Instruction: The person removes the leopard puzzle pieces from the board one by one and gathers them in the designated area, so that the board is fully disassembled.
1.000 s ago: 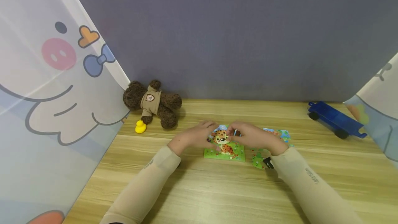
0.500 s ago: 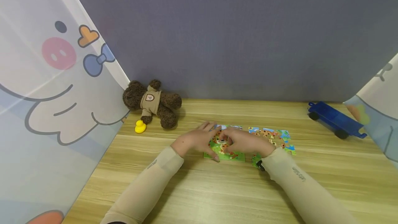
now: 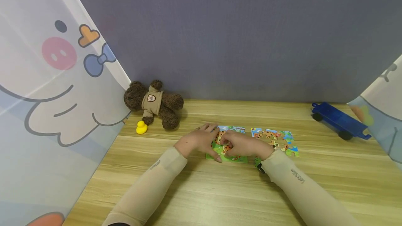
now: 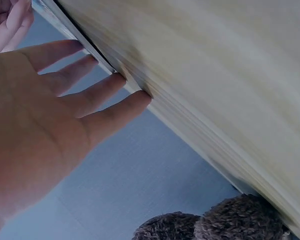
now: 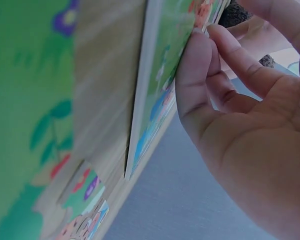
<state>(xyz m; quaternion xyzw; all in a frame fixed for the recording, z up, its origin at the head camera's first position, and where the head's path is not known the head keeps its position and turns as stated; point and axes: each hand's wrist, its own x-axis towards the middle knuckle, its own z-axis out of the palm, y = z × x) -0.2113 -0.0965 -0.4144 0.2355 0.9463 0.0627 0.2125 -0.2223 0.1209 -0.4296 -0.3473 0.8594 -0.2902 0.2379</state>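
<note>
A flat puzzle board [image 3: 213, 157] with a leopard on green grass lies on the wooden table [image 3: 201, 194]. My left hand [image 3: 199, 141] rests at its left side, fingers spread and nearly straight. In the left wrist view, the left fingertips [image 4: 146, 96] reach the board's edge. My right hand [image 3: 246, 145] is over the board's middle, with thumb and index finger pinching a small puzzle piece down at the leopard picture; the fingertips hide most of it. Right of the board lie loose puzzle pieces [image 3: 290, 135], partly covered by the right wrist.
A brown teddy bear [image 3: 153, 102] lies at the back left with a yellow rubber duck [image 3: 141, 127] beside it. A blue toy trailer [image 3: 339, 118] stands at the back right. A grey panel [image 3: 238, 37] borders the table's far side.
My right hand has moved left and slightly down onto the board's middle, uncovering more loose pieces. My left hand has spread lower, its thumb now near the board's bottom edge.
</note>
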